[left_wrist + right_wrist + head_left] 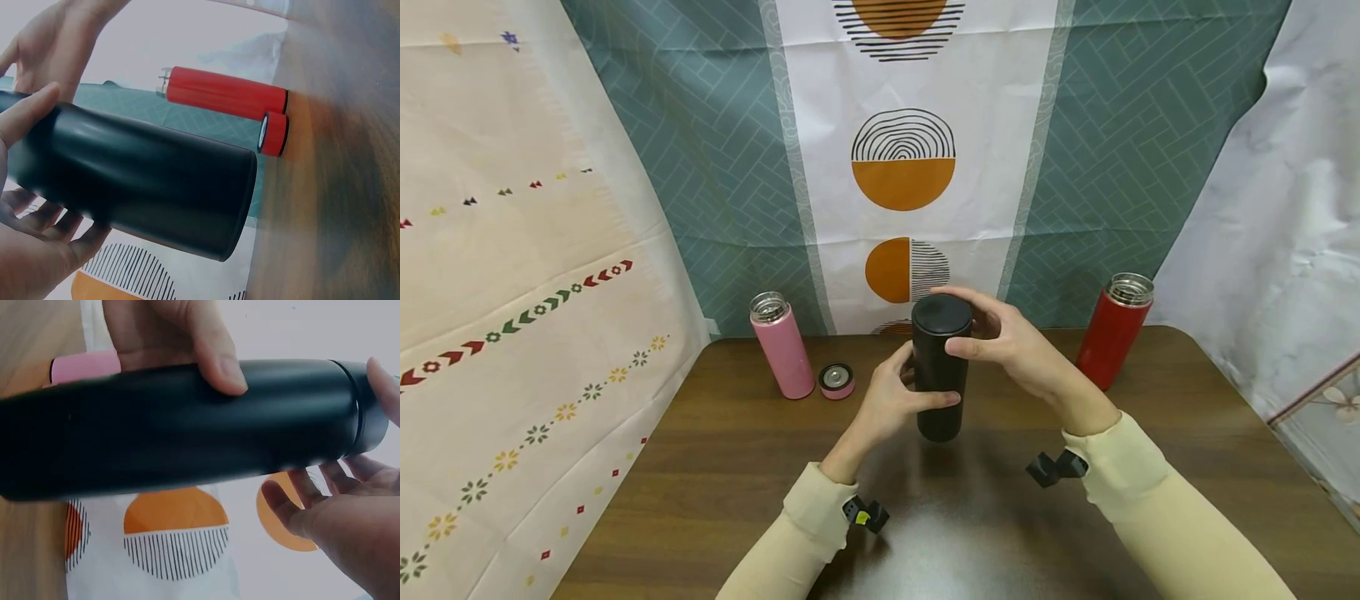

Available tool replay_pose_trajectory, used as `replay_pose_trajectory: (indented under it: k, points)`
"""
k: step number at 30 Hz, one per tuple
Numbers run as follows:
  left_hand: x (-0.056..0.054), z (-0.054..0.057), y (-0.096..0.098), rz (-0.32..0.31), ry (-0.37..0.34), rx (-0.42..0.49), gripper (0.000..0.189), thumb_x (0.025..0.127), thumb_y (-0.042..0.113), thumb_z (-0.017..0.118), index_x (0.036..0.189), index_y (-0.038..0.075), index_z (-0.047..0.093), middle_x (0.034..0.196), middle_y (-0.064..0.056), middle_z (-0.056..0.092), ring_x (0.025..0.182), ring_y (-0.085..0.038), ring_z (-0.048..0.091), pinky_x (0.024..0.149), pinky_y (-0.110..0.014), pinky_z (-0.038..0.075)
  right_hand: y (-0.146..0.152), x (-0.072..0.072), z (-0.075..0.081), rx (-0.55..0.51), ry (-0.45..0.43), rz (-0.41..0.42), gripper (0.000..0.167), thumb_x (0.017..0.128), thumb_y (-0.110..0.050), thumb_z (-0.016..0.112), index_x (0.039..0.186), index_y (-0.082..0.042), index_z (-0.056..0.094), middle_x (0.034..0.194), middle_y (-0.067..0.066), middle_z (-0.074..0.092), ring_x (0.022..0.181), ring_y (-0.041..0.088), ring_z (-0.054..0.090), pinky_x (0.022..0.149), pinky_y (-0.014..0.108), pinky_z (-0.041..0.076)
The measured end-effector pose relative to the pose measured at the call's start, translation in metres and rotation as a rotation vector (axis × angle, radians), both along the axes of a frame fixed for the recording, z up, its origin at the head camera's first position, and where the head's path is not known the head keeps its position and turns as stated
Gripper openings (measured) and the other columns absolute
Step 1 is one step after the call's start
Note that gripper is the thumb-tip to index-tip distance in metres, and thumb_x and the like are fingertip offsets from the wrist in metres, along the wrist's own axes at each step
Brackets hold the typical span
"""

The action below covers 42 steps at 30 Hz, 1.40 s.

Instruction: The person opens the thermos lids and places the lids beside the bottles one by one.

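Observation:
A black insulated bottle [938, 367], its black lid [942, 313] on top, stands nearly upright in the middle of the head view. My left hand [887, 400] grips the lower body, with the thumb across the front. Up at the top, my right hand [1003, 340] holds the lid, its thumb on the near side and fingers around the back. In the right wrist view, the right thumb [386, 394] lies on the lid beyond the seam. The bottle's base [240, 206] appears slightly raised off the tabletop in the left wrist view.
An uncapped pink bottle [782, 350] stands at the back left, its pink lid [837, 382] upturned beside it. At the back right stands an uncapped red bottle [1115, 333]; a red lid [273, 134] is beside it. Patterned cloth [902, 92] hangs behind the wooden table [715, 500].

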<state>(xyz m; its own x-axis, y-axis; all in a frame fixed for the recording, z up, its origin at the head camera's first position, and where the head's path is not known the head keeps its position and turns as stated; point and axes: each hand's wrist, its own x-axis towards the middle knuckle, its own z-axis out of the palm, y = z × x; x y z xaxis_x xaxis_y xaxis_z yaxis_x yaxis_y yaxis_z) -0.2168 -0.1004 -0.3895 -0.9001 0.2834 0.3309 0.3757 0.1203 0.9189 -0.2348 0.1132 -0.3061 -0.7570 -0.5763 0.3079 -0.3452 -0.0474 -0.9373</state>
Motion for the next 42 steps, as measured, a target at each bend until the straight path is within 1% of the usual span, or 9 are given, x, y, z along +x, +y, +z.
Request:
replay_pose_trajectory:
  k: [3,10,13,16,22,24,31,34,42]
  points:
    - [0.001,0.001,0.0,-0.001,0.005,0.002,0.064,0.081,0.02,0.09,0.137,0.023,0.06,0.127,-0.001,0.067,0.114,-0.022,0.067,0.105,-0.05,0.05,0.0,-0.001,-0.001,0.009,-0.003,0.009,0.066,0.096,-0.014,0.071,0.157,-0.019,0.046,0.145,0.011,0.057,0.13,0.033,0.055,0.106,0.046,0.048]
    - [0.001,0.001,0.0,-0.001,0.009,0.006,0.064,0.081,0.019,0.09,0.138,0.022,0.06,0.125,-0.002,0.067,0.112,-0.023,0.068,0.104,-0.05,0.051,-0.006,0.005,-0.001,0.087,0.099,-0.173,0.067,0.092,-0.022,0.078,0.151,-0.018,0.047,0.141,0.007,0.057,0.127,0.032,0.057,0.102,0.054,0.048]
    - [0.0,0.0,0.0,0.003,0.006,0.009,0.064,0.081,0.018,0.09,0.137,0.022,0.061,0.125,-0.003,0.068,0.112,-0.023,0.068,0.104,-0.051,0.051,-0.006,0.006,-0.001,0.088,0.116,-0.201,0.063,0.091,-0.022,0.079,0.147,-0.018,0.051,0.136,0.007,0.06,0.125,0.032,0.058,0.1,0.054,0.049]
    - [0.001,0.0,0.0,0.006,0.005,0.007,0.064,0.08,0.018,0.09,0.137,0.022,0.061,0.125,-0.003,0.068,0.112,-0.023,0.068,0.104,-0.051,0.051,-0.005,0.006,0.0,0.076,0.101,-0.166,0.061,0.093,-0.022,0.078,0.148,-0.02,0.053,0.136,0.006,0.061,0.125,0.03,0.058,0.101,0.052,0.049]
    - [0.001,0.001,0.0,0.002,0.014,0.008,0.065,0.081,0.019,0.09,0.138,0.022,0.06,0.126,-0.002,0.068,0.113,-0.023,0.068,0.104,-0.052,0.051,0.0,0.002,0.0,0.021,0.013,-0.018,0.061,0.097,-0.016,0.069,0.155,-0.018,0.048,0.144,0.011,0.058,0.131,0.032,0.054,0.107,0.05,0.046]
    - [0.001,0.001,0.0,0.002,0.014,0.01,0.064,0.081,0.02,0.09,0.138,0.022,0.06,0.126,-0.002,0.068,0.113,-0.023,0.068,0.104,-0.052,0.051,-0.001,0.002,0.0,0.021,0.007,-0.011,0.064,0.097,-0.016,0.068,0.157,-0.02,0.045,0.148,0.01,0.055,0.134,0.032,0.052,0.11,0.052,0.043]
    - [0.0,0.0,0.0,-0.004,0.016,0.018,0.065,0.081,0.017,0.09,0.139,0.022,0.06,0.126,-0.003,0.068,0.113,-0.025,0.068,0.103,-0.052,0.051,-0.009,0.008,-0.002,0.068,0.094,-0.187,0.071,0.09,-0.019,0.08,0.152,-0.017,0.045,0.143,0.009,0.055,0.131,0.034,0.054,0.107,0.059,0.044]
    - [0.0,0.0,0.001,-0.001,0.017,0.017,0.065,0.08,0.017,0.09,0.138,0.022,0.06,0.125,-0.003,0.068,0.112,-0.026,0.069,0.103,-0.053,0.051,-0.01,0.01,-0.002,0.063,0.112,-0.215,0.068,0.089,-0.018,0.081,0.148,-0.014,0.048,0.138,0.008,0.058,0.127,0.033,0.056,0.104,0.056,0.046]
    - [0.0,0.0,0.001,0.004,0.021,0.017,0.064,0.08,0.017,0.09,0.137,0.02,0.061,0.126,-0.003,0.068,0.112,-0.022,0.069,0.102,-0.05,0.052,-0.005,0.007,0.0,-0.019,0.002,-0.026,0.068,0.097,-0.011,0.069,0.159,-0.02,0.042,0.149,0.009,0.054,0.132,0.031,0.054,0.11,0.046,0.045]
